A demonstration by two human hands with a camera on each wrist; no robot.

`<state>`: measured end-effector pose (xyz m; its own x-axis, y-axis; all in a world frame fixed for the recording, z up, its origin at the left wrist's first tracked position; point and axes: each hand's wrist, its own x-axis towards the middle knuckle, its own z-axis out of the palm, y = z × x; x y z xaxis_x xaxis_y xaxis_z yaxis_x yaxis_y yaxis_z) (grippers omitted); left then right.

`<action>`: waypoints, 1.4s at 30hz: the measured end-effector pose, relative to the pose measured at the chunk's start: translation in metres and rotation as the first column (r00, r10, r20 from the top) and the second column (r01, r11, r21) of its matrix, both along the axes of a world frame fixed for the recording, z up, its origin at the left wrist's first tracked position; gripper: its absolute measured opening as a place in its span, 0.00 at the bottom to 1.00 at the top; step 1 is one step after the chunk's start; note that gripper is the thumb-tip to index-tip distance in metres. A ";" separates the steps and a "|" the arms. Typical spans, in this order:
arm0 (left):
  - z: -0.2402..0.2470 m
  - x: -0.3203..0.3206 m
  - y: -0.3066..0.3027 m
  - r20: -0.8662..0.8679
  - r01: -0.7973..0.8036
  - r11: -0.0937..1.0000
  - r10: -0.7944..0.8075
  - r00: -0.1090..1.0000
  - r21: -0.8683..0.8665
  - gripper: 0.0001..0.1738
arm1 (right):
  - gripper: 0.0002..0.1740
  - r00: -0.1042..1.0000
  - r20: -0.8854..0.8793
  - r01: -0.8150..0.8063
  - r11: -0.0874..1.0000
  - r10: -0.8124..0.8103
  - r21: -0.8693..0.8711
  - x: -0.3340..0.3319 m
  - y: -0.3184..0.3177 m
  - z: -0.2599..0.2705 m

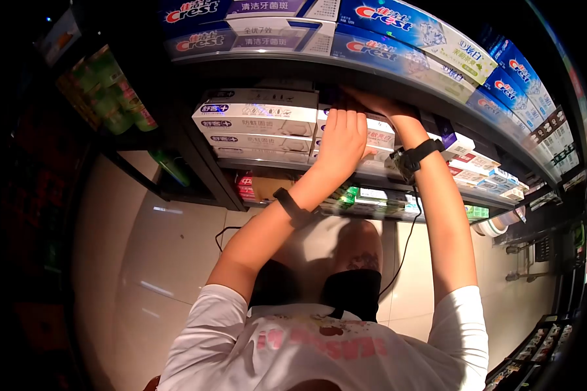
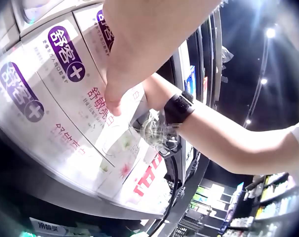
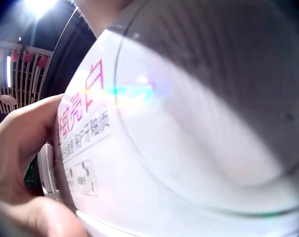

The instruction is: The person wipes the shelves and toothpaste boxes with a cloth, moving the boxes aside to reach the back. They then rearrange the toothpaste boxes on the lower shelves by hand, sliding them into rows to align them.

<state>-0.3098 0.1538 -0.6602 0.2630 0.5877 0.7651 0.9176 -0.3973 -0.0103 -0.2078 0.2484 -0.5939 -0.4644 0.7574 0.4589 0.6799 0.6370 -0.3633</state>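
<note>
The head camera looks forward and down; both wrist cameras face the same red-lettered white boxes [image 1: 379,138] up close, the right one nearest.

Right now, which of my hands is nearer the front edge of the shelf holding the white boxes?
Your left hand: it lies against the white boxes, above the front edge. Your right hand reaches farther back, under the upper shelf.
</note>
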 end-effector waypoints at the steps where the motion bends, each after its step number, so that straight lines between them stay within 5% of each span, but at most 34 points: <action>1: 0.000 0.001 0.000 -0.002 0.005 1.000 -0.005 1.000 -0.004 0.38 | 0.33 0.999 0.050 -0.013 0.990 0.006 0.139 0.002 0.006 -0.004; 4: -0.001 0.001 -0.001 -0.034 -0.035 0.999 0.036 0.999 0.013 0.38 | 0.33 0.989 0.146 -0.048 0.975 0.016 0.217 0.005 0.028 -0.012; 9: -0.001 -0.002 0.001 -0.004 0.022 1.000 -0.022 1.000 0.020 0.38 | 0.32 0.999 0.029 -0.032 0.921 0.023 0.388 0.004 0.023 -0.016; 16: 0.002 -0.005 -0.001 0.000 0.088 0.995 -0.088 0.996 0.049 0.35 | 0.27 0.984 -0.026 0.178 0.983 -0.177 0.038 0.010 -0.004 -0.010; 19: 0.011 -0.008 -0.005 -0.029 0.091 0.994 -0.093 0.995 -0.055 0.31 | 0.27 0.925 0.303 0.219 0.973 -0.229 0.068 0.020 -0.022 -0.002; 22: 0.023 -0.009 -0.006 -0.040 0.069 0.993 -0.073 0.996 -0.101 0.30 | 0.26 0.958 0.243 0.121 0.984 -0.150 0.131 0.030 -0.035 -0.015; 23: 0.022 -0.010 0.000 -0.039 0.108 0.993 -0.107 0.994 0.036 0.30 | 0.25 0.978 0.156 0.165 0.974 -0.140 -0.158 0.034 -0.040 -0.017; 28: 0.018 -0.011 0.007 -0.032 0.147 0.988 -0.148 0.988 -0.041 0.31 | 0.22 0.967 0.186 0.182 0.982 -0.172 -0.039 0.035 -0.042 -0.014; 30: 0.020 -0.012 0.004 0.008 0.136 0.987 -0.136 0.991 -0.090 0.30 | 0.19 0.954 0.194 0.266 0.947 -0.230 -0.182 0.038 -0.077 -0.008; 32: 0.017 -0.012 0.007 0.012 0.179 0.982 -0.179 0.984 -0.051 0.28 | 0.17 0.989 -0.144 0.071 0.956 -0.031 0.283 0.050 -0.121 -0.026; 34: 0.017 -0.011 0.006 0.065 0.166 0.985 -0.163 0.984 -0.038 0.26 | 0.16 0.984 -0.133 0.167 0.890 -0.121 0.424 0.068 -0.161 -0.041; 38: 0.012 -0.010 0.011 0.031 0.160 0.986 -0.161 0.986 0.043 0.22 | 0.24 0.755 -0.477 0.609 0.751 -0.451 0.254 0.129 -0.177 -0.066; 40: 0.010 -0.010 0.010 0.018 0.165 0.986 -0.166 0.986 0.035 0.22 | 0.33 0.678 -0.567 0.662 0.724 -0.467 0.196 0.149 -0.162 -0.064; 42: 0.011 -0.010 0.011 0.035 0.160 0.985 -0.163 0.986 0.072 0.22 | 0.43 0.723 -0.515 0.633 0.740 -0.461 0.228 0.162 -0.140 -0.063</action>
<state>-0.3195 0.1650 -0.6495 0.3183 0.4859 0.8140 0.8418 -0.5397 -0.0070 -0.0457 0.1082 -0.6566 0.2704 0.5492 0.7908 0.7949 0.3360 -0.5052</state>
